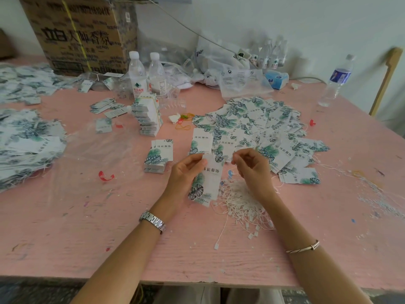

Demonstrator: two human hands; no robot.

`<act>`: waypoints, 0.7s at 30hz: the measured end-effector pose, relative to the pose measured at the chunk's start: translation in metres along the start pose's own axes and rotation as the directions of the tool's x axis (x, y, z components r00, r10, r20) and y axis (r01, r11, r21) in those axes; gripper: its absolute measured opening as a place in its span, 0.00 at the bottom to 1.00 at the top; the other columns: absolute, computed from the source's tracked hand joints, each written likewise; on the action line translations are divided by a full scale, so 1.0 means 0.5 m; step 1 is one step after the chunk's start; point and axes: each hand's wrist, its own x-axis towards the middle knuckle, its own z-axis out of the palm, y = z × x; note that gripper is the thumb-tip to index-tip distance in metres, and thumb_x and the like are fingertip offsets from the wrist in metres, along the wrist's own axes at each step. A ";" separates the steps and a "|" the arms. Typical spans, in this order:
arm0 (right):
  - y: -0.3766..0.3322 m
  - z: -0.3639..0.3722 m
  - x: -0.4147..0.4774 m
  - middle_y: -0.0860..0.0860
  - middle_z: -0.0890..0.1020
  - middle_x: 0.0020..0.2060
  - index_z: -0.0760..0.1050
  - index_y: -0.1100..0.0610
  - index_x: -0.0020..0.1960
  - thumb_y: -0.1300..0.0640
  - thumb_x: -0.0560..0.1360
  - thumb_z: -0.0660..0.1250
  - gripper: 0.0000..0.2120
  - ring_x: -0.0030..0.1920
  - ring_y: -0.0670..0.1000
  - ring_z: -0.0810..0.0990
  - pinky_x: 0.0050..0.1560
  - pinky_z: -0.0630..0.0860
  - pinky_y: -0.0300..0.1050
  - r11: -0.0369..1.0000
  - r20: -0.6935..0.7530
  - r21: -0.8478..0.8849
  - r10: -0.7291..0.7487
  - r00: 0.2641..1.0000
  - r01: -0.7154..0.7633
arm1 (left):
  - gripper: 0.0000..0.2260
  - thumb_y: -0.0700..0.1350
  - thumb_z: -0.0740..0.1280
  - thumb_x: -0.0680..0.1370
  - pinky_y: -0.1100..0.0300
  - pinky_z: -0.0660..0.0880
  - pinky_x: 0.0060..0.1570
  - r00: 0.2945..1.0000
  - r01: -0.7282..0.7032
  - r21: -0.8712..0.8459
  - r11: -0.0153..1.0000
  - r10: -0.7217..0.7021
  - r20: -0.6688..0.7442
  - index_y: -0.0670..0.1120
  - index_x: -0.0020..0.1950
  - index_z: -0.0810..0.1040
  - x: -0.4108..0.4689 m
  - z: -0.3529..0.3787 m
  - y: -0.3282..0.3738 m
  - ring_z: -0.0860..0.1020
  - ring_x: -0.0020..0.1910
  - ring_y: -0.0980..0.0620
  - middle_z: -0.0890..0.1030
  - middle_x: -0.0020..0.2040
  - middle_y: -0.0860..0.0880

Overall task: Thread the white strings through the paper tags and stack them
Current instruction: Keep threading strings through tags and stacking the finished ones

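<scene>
My left hand grips a small bunch of white paper tags printed with green leaves, held upright above the pink table. My right hand has its fingertips pinched together at the tags' top edge; a thin white string there is too fine to make out. A heap of white strings lies under my right wrist. A short stack of tags sits left of my hands, and a wide loose pile of tags spreads behind them.
A tall bundled tag stack and two water bottles stand at mid-table. More tags cover the left side. A cardboard box, plastic bags and another bottle line the back. Red scraps lie about.
</scene>
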 end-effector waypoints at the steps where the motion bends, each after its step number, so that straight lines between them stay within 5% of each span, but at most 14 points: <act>1: 0.002 0.005 -0.003 0.50 0.82 0.41 0.79 0.60 0.50 0.64 0.80 0.67 0.03 0.34 0.44 0.75 0.35 0.74 0.38 0.995 0.008 -0.097 -0.024 1.000 0.024 | 0.10 0.41 0.72 0.76 0.57 0.80 0.52 1.000 -0.008 -0.013 1.000 0.008 -0.026 0.44 0.57 0.82 0.001 -0.001 -0.001 0.83 0.50 0.49 0.85 0.53 0.44; 5: -0.003 0.020 -0.014 0.49 0.81 0.45 0.79 0.58 0.53 0.61 0.82 0.64 0.05 0.40 0.48 0.78 0.40 0.77 0.45 0.912 0.067 -0.367 -0.168 0.983 0.181 | 0.07 0.43 0.72 0.77 0.51 0.74 0.48 0.990 -0.079 0.042 0.996 0.083 -0.110 0.47 0.55 0.82 0.005 -0.005 -0.007 0.79 0.49 0.46 0.85 0.49 0.46; 9: -0.018 0.028 -0.026 0.48 0.81 0.36 0.76 0.61 0.59 0.57 0.83 0.60 0.10 0.33 0.47 0.78 0.33 0.73 0.40 0.980 0.223 -0.088 -0.157 0.962 0.180 | 0.06 0.42 0.72 0.77 0.62 0.78 0.40 0.971 -0.189 0.077 0.979 0.198 -0.133 0.48 0.53 0.81 0.009 -0.007 -0.010 0.82 0.45 0.54 0.85 0.46 0.52; 14: -0.013 0.029 -0.030 0.54 0.78 0.31 0.70 0.57 0.65 0.59 0.81 0.66 0.14 0.29 0.53 0.72 0.33 0.70 0.48 0.976 0.303 -0.082 -0.170 0.938 0.204 | 0.11 0.47 0.75 0.72 0.61 0.79 0.45 0.952 -0.237 0.101 0.966 0.252 -0.176 0.48 0.51 0.80 0.009 -0.008 -0.016 0.81 0.46 0.54 0.85 0.44 0.54; 17: -0.012 0.025 -0.024 0.55 0.78 0.32 0.71 0.59 0.64 0.63 0.80 0.68 0.14 0.30 0.54 0.72 0.35 0.70 0.47 0.973 0.242 -0.031 -0.213 0.947 0.227 | 0.07 0.42 0.74 0.74 0.62 0.78 0.43 0.946 -0.246 0.098 0.964 0.261 -0.193 0.47 0.49 0.79 0.010 -0.006 -0.017 0.80 0.42 0.54 0.83 0.43 0.53; 21: -0.016 0.016 -0.021 0.48 0.79 0.38 0.74 0.58 0.54 0.69 0.78 0.66 0.08 0.36 0.51 0.77 0.36 0.74 0.45 0.893 0.064 -0.194 -0.402 0.913 0.407 | 0.04 0.39 0.72 0.77 0.66 0.77 0.40 0.944 -0.272 0.111 0.956 0.288 -0.159 0.44 0.50 0.78 0.008 -0.002 -0.016 0.80 0.37 0.57 0.83 0.40 0.53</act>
